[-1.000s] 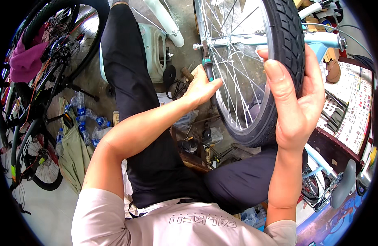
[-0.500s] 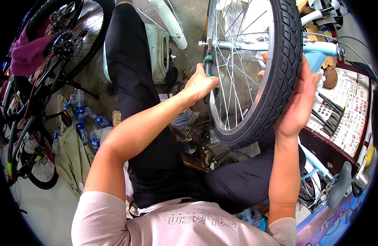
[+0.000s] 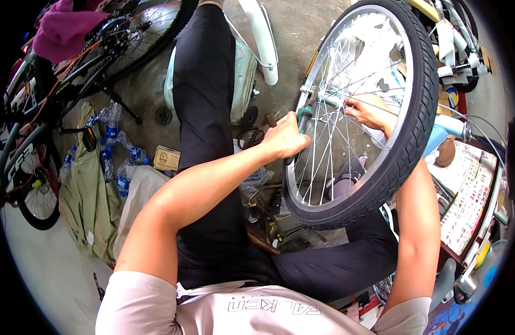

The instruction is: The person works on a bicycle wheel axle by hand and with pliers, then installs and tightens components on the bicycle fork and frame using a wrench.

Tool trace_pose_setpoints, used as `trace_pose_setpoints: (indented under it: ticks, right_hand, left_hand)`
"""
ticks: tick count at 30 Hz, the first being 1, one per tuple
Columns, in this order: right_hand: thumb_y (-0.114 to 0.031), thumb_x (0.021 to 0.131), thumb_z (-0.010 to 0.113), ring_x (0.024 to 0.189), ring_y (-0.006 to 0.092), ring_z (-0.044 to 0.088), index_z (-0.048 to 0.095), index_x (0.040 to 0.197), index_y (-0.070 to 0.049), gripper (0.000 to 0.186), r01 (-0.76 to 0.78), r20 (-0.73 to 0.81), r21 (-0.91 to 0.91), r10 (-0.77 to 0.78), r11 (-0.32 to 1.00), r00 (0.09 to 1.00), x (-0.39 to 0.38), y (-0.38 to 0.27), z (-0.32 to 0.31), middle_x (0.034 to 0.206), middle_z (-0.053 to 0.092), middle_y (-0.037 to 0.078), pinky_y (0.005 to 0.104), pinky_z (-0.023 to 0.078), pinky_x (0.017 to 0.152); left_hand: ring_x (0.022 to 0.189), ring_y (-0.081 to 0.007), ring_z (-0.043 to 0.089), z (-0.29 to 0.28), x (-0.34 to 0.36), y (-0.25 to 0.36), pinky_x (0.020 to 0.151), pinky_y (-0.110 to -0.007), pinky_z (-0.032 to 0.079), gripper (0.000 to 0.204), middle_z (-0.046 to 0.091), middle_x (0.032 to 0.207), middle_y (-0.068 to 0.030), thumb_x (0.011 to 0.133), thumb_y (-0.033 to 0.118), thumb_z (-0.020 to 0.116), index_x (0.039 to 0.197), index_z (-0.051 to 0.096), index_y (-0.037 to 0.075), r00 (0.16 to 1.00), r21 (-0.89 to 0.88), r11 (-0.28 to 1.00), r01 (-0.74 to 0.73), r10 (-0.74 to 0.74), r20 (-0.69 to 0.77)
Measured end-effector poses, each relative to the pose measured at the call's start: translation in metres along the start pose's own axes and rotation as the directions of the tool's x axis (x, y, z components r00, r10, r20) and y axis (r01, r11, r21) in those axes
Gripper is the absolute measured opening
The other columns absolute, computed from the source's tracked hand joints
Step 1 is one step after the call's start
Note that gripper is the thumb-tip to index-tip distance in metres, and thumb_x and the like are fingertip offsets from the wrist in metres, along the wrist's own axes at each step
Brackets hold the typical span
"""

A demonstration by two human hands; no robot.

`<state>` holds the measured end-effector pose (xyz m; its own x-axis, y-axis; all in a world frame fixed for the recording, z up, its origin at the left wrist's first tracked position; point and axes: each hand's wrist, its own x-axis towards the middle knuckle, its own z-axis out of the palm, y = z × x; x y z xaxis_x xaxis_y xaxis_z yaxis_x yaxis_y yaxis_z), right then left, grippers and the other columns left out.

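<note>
A bicycle wheel [image 3: 415, 120] with a black knobby tyre and silver spokes stands tilted in front of me, right of centre. My left hand [image 3: 288, 135] is closed round the black and green handle of a ratchet wrench [image 3: 305, 115]. The wrench's head sits at the axle end, on the near left side of the hub [image 3: 331, 99]. My right hand [image 3: 372, 111] reaches behind the wheel and shows through the spokes. Its fingers are curled together close to the hub's other side; what they pinch is too small to make out. A light blue frame tube [image 3: 450, 126] runs behind the tyre.
At the left stands a dark bicycle [image 3: 73, 95] with a purple cloth [image 3: 67, 33] over it. Plastic bottles [image 3: 122, 181], a green cloth [image 3: 89, 195] and a small box [image 3: 167, 159] lie on the floor. A printed sheet [image 3: 464, 195] covers a stand at the right.
My right hand has left the outside of the tyre and reached behind the wheel to the hub. The view has shifted; my left hand still holds the wrench at the axle.
</note>
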<state>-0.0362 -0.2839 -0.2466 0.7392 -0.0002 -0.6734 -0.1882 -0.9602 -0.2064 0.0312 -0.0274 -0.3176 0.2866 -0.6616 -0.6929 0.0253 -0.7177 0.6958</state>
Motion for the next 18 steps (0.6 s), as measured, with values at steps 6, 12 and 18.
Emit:
trace_pose_setpoints:
  ticks: [6,12,18]
  right_hand:
    - [-0.029,0.096,0.061,0.086,0.0380,0.065,0.067,0.104,-0.004,0.027,0.056,-0.073,-0.081,-0.062,0.995,0.995,0.005,0.007,0.010,0.086,0.066,0.019,0.0454,0.051,0.078]
    - [-0.016,0.087,0.068,0.083,0.0361,0.064,0.067,0.097,-0.002,0.018,0.050,-0.433,-0.156,-0.114,0.986,0.894,-0.009,-0.010,0.038,0.084,0.065,0.017,0.0458,0.050,0.077]
    - [-0.012,0.078,0.075,0.082,0.0349,0.063,0.065,0.094,-0.005,0.020,-0.048,-0.717,-0.078,-0.023,0.996,0.696,-0.012,-0.025,0.059,0.087,0.065,0.014,0.0437,0.048,0.075]
  left_hand:
    - [0.121,-0.0455,0.057,-0.005,-0.003,0.004,0.101,-0.048,0.044,0.065,0.056,0.130,-0.0346,0.077,0.029,0.061,0.125,0.041,-0.010,0.999,0.000,1.000,0.011,-0.011,0.033]
    - [0.126,-0.0457,0.055,-0.008,-0.004,0.005,0.105,-0.047,0.043,0.068,0.054,0.134,-0.0347,0.077,0.028,0.058,0.130,0.040,-0.011,0.999,0.008,1.000,0.019,-0.020,0.042]
    - [0.126,-0.0456,0.055,-0.011,-0.007,0.009,0.105,-0.047,0.043,0.070,0.054,0.136,-0.0340,0.077,0.030,0.058,0.132,0.040,-0.011,0.997,0.006,1.000,0.025,-0.025,0.068]
